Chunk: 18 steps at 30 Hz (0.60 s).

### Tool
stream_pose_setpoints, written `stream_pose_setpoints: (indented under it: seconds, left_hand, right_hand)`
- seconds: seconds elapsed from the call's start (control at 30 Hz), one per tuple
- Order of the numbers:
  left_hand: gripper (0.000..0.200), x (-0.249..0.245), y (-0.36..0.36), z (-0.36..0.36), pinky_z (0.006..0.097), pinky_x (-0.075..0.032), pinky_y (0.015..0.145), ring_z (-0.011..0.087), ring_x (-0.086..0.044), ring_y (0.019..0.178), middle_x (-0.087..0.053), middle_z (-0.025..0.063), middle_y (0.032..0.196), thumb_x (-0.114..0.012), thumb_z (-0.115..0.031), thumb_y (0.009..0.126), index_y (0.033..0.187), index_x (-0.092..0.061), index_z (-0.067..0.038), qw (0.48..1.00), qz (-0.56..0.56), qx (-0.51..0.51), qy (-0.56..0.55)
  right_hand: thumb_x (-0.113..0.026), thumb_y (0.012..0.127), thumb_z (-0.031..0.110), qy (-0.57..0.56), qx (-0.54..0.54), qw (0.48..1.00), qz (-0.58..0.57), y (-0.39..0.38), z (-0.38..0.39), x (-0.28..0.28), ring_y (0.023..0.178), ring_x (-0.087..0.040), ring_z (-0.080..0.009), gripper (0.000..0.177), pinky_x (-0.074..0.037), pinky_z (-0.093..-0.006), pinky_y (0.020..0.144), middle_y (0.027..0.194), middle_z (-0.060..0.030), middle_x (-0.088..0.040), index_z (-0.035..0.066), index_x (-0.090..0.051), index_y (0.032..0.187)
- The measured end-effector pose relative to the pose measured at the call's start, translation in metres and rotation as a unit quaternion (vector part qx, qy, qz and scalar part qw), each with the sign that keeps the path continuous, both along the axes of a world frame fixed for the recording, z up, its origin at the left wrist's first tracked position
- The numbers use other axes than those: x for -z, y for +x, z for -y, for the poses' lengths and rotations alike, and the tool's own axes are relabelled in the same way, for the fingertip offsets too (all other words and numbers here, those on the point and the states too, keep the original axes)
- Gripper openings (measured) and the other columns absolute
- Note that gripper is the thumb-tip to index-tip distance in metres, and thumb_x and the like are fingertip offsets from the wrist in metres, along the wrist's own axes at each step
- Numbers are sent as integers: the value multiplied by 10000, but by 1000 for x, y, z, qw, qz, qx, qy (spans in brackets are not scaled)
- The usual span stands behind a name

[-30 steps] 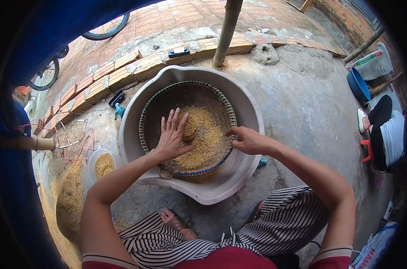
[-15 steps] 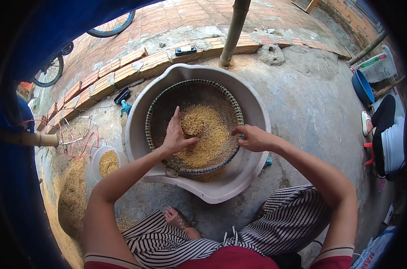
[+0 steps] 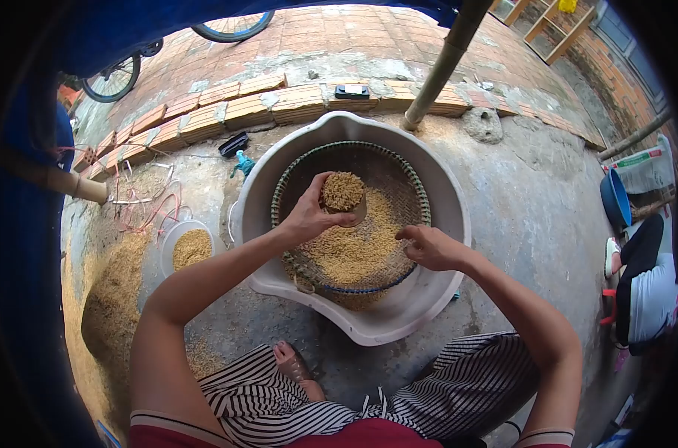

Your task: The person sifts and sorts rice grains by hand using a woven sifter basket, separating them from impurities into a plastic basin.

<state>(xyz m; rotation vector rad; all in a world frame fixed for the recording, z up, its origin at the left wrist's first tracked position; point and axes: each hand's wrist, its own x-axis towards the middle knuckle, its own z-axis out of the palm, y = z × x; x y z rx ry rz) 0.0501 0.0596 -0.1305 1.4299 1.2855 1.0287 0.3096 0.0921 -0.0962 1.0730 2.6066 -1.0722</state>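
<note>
My left hand (image 3: 309, 214) is wrapped around the near left side of a cup (image 3: 362, 210) heaped with golden grain (image 3: 343, 190). The cup is above a round woven basket (image 3: 277, 196) with a green-and-blue bound rim. Loose grain (image 3: 354, 250) covers much of the basket's bottom. That basket sits inside a large grey basin (image 3: 447, 201) with a pouring lip. At the basket's right rim is my right hand (image 3: 436, 248), its fingers curled inward over the grain; whether they pinch anything is hidden. More grain lies in the basin under the basket's near edge.
A white bucket (image 3: 167, 250) of grain stands left of the basin, near a grain heap (image 3: 118, 291). A bamboo pole (image 3: 447, 63) rises behind the basin, beside a low brick edging (image 3: 253, 110). At right are a blue basin (image 3: 616, 198) and another person (image 3: 652, 287).
My left hand has gone from a spread palm beside the cup to a grip around it. My right hand has moved slightly inward over the rim, fingers more curled. The view has shifted.
</note>
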Motion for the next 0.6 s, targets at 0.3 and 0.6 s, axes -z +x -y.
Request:
stream_pose_setpoints:
  seconds: [0.3, 0.6]
  left_hand:
    - [764, -100, -112, 76, 312, -395, 942, 177, -468, 1096, -473, 99, 1163, -721, -20, 658, 1276, -273, -40, 996, 30, -84, 30]
    - [741, -45, -233, 173, 357, -377, 940, 191, -475, 1076, -488, 89, 1152, -703, -111, 683, 1298, -296, -43, 960, 114, -202, -158]
  right_hand:
    - [-463, 802, 119, -45, -9, 999, 12, -27, -9, -1, 962, -566, -248, 344, -443, -326, 830, 1045, -167, -570, 0, -492, 1124]
    - [-468, 822, 154, -65, -14, 998, 1, -63, -15, -2, 925, -581, -278, 323, -452, -342, 813, 1001, -180, -594, 18, -493, 1113]
